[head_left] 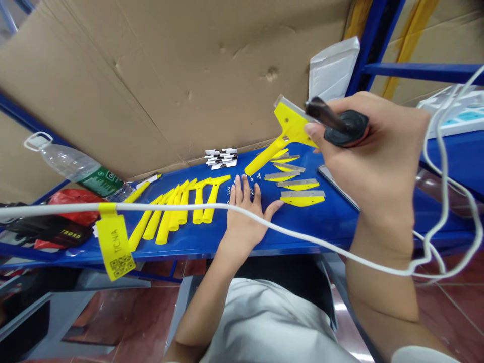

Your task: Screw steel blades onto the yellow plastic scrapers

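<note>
My right hand (pixel 378 141) is raised above the bench, closed around a screwdriver (pixel 346 128) with a dark shaft and a black and red handle. Its thumb and fingers also pinch a yellow scraper (pixel 289 121), whose handle slants down to the left. Flat on the blue bench lies my left hand (pixel 247 214), fingers spread, among small shiny screws (pixel 252 179). To its left is a row of yellow scraper handles (pixel 181 201). On its right, several yellow blade covers with metal blades (pixel 300 186) lie in a column, the nearest close to my thumb.
A white cable (pixel 287 229) with a yellow tag (pixel 116 247) crosses in front of the bench. Small white packs (pixel 222 158) sit by the cardboard wall (pixel 189 75). A plastic bottle (pixel 83 166) leans at the left; a flat dark device (pixel 338 186) lies under my right hand.
</note>
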The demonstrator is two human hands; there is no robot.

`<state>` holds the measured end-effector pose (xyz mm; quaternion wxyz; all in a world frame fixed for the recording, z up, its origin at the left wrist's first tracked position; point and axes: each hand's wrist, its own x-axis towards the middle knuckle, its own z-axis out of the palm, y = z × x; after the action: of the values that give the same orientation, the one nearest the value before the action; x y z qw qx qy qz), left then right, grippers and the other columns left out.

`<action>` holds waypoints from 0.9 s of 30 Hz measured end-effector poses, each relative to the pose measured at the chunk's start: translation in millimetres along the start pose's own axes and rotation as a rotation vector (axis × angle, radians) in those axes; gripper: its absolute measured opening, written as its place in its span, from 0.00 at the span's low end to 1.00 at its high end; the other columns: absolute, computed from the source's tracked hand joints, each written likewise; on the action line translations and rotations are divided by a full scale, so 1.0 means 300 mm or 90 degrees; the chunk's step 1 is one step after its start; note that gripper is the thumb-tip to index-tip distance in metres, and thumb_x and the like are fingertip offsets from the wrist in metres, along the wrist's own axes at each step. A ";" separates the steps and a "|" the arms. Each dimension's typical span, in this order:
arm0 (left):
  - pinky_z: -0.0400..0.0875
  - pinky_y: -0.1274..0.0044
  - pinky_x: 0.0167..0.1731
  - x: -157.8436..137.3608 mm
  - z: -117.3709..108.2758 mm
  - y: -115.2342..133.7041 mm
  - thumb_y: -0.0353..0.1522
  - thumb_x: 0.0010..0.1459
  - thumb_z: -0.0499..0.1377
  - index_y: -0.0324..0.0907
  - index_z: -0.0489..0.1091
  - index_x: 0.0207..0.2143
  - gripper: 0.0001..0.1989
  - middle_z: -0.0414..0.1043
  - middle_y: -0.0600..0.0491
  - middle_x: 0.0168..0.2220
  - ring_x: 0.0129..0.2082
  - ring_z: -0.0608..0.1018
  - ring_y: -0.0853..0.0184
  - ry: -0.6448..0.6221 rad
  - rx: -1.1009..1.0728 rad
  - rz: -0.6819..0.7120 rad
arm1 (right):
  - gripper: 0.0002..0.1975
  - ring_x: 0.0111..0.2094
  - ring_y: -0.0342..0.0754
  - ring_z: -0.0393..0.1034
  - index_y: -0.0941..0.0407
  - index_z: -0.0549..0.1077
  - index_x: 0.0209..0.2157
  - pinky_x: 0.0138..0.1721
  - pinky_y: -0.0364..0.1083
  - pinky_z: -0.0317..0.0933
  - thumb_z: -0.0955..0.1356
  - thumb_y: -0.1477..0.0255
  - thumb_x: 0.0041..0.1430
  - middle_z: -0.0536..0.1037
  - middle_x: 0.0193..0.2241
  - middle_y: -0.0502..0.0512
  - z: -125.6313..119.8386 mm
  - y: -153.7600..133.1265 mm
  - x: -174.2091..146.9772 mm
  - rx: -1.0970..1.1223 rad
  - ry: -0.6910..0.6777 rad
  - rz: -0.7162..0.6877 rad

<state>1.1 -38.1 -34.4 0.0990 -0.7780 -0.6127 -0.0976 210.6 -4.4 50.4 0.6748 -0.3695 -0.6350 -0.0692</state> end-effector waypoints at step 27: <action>0.47 0.51 0.81 -0.016 0.009 -0.002 0.58 0.77 0.48 0.25 0.66 0.75 0.46 0.48 0.28 0.81 0.83 0.48 0.39 0.042 0.040 -0.020 | 0.08 0.40 0.53 0.79 0.49 0.81 0.41 0.43 0.51 0.66 0.72 0.77 0.64 0.82 0.37 0.51 -0.034 -0.046 -0.002 -0.062 -0.066 0.046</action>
<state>-0.4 -41.6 -38.4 0.1416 -0.7614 -0.6238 -0.1055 210.9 -20.7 56.4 0.6244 -0.4275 -0.6513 -0.0566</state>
